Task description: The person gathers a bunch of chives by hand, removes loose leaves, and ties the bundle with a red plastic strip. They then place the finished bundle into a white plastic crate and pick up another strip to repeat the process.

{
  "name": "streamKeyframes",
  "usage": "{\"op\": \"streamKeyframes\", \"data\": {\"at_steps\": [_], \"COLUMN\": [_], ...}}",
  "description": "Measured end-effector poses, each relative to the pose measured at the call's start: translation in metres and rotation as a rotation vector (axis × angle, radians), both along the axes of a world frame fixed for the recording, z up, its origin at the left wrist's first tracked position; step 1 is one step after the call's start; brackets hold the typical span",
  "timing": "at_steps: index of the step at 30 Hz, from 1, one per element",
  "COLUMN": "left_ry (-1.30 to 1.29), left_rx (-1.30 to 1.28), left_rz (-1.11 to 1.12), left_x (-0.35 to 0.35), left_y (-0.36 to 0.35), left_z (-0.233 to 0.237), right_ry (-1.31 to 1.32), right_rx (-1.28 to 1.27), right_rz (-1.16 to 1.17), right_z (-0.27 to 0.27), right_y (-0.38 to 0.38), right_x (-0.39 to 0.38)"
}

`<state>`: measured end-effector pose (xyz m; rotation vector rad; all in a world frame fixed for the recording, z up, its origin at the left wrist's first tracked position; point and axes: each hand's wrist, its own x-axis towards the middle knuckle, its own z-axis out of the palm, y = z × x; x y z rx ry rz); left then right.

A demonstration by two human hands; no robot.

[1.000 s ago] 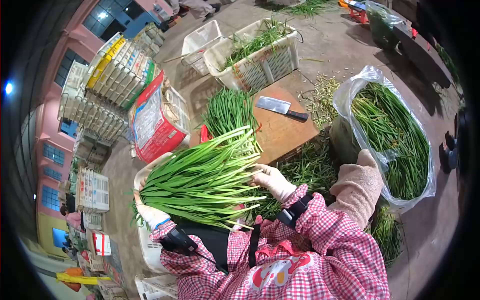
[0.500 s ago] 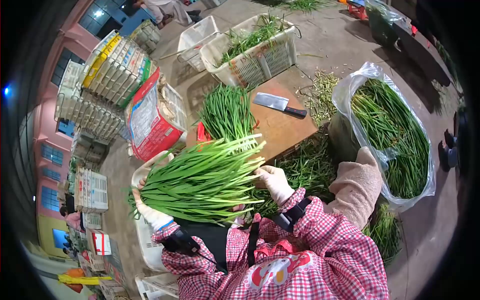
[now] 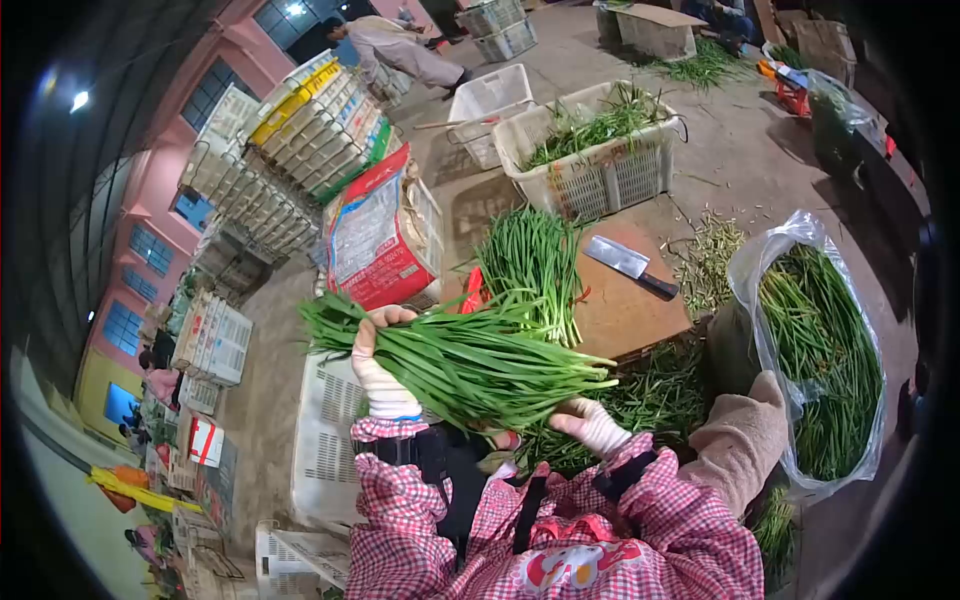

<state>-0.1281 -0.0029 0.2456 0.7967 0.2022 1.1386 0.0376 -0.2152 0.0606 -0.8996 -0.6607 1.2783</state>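
Observation:
A loose bunch of garlic chives (image 3: 470, 365), flat green leaves with pale stem ends, lies across both hands above my lap. My left hand (image 3: 375, 360) is closed around the leafy end at the left. At the right, near the pale ends, my right hand (image 3: 592, 425) pinches the lower edge of the bunch; some fingertips are hidden. Both hands wear whitish wraps. Just beyond, another bunch of chives (image 3: 530, 265) lies on a brown board (image 3: 625, 310). A cleaver (image 3: 630, 264) with a dark handle rests flat on that board.
A clear plastic bag (image 3: 755, 300) full of long greens stands at my right. Ahead is a white crate (image 3: 600, 185) holding greens. A red and white sack (image 3: 385, 240) and stacked crates (image 3: 310, 125) stand to the left. Trimmings (image 3: 655, 395) cover the floor. A person (image 3: 405, 50) bends over far ahead.
The view has shifted, so surroundings sit lower and further right. The chives, spread wide before, are gathered into a narrower bunch. My left hand now wraps over it; the right has moved to its underside.

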Motion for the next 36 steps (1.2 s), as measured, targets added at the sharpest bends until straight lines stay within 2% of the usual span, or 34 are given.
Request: {"op": "streamKeyframes", "data": {"at_steps": [1,3,4,5,7,8,9,10,11,12,13,14,15,16,17,18,19,21,22,23,25,27,28,29,32,35,36], "left_ry": [-0.034,-0.062,-0.029,-0.092,0.170,-0.035,-0.048,-0.006,0.033,-0.005,-0.060,-0.043,-0.025,-0.087,0.053,0.001,-0.055,-0.084,-0.055,-0.052,-0.109,-0.153,-0.162,-0.165,-0.297,-0.400,-0.410], "left_rx": [-0.027,-0.050,-0.014,-0.100,-0.044,-0.010,0.012,0.053,0.096,0.034,0.015,0.042,0.071,0.031,0.089,0.034,-0.020,0.012,0.145,0.147,0.186,0.263,0.292,0.314,0.206,0.104,0.106], "left_rz": [-0.085,-0.138,-0.087,-0.124,0.004,-0.078,-0.122,-0.126,-0.126,-0.087,-0.154,-0.118,-0.078,-0.136,0.017,0.031,0.045,-0.068,-0.096,-0.105,-0.210,-0.389,-0.459,-0.513,-0.581,-0.624,-0.644], "left_x": [0.009,0.011,0.009,0.009,0.009,0.006,-0.003,-0.012,-0.019,-0.022,-0.027,-0.027,-0.028,-0.027,-0.024,-0.018,-0.011,-0.012,-0.009,-0.014,-0.007,0.009,0.012,0.015,0.014,0.013,0.011], "left_y": [-0.006,0.001,0.010,0.011,-0.004,0.008,0.025,0.034,0.039,0.037,0.050,0.048,0.045,0.044,0.033,0.026,0.022,0.025,0.022,0.031,0.030,0.013,0.008,0.005,0.008,0.007,0.010], "left_z": [0.007,0.007,0.005,0.006,0.020,0.009,0.001,0.001,0.000,0.001,-0.004,-0.001,0.003,0.006,0.015,0.021,0.024,0.023,0.022,0.016,0.019,0.034,0.036,0.039,0.035,0.033,0.032], "right_ry": [-0.030,0.038,-0.042,-0.034,-0.189,-0.184,-0.178,-0.280,-0.492,-0.568,-0.643,-0.752,-0.709,-0.792,-0.764,-0.598,-0.609,-0.762,-1.003,-1.230,-1.083,-1.087,-1.033,-1.025,-0.955,-0.927,-0.828], "right_rx": [-0.063,0.016,-0.046,0.004,-0.073,-0.138,-0.200,-0.070,-0.084,-0.089,-0.091,-0.008,0.019,0.089,0.079,0.101,0.198,0.227,0.235,0.235,0.378,0.294,0.277,0.093,0.099,0.063,0.010], "right_rz": [0.016,0.016,0.020,0.017,0.055,0.112,0.173,0.188,0.185,0.113,0.041,-0.139,-0.285,-0.439,-0.569,-0.732,-0.910,-1.146,-0.961,-0.766,0.005,0.022,-0.114,-0.041,-0.296,-0.416,-0.429], "right_z": [0.004,0.016,0.025,0.023,0.024,0.033,0.038,0.015,0.021,0.023,0.027,0.042,0.050,0.075,0.091,0.094,0.098,0.112,0.113,0.104,0.056,0.045,0.041,0.069,0.081,0.106,0.099], "right_y": [0.002,-0.004,-0.011,-0.017,-0.035,-0.047,-0.057,-0.066,-0.076,-0.084,-0.089,-0.091,-0.093,-0.092,-0.091,-0.083,-0.073,-0.053,-0.043,-0.036,-0.035,-0.049,-0.057,-0.068,-0.089,-0.107,-0.112], "right_x": [-0.009,-0.026,-0.028,-0.029,-0.021,-0.015,-0.010,-0.006,0.003,0.011,0.017,0.026,0.033,0.044,0.051,0.052,0.056,0.054,0.040,0.023,-0.017,-0.034,-0.032,-0.018,0.008,0.028,0.032]}}
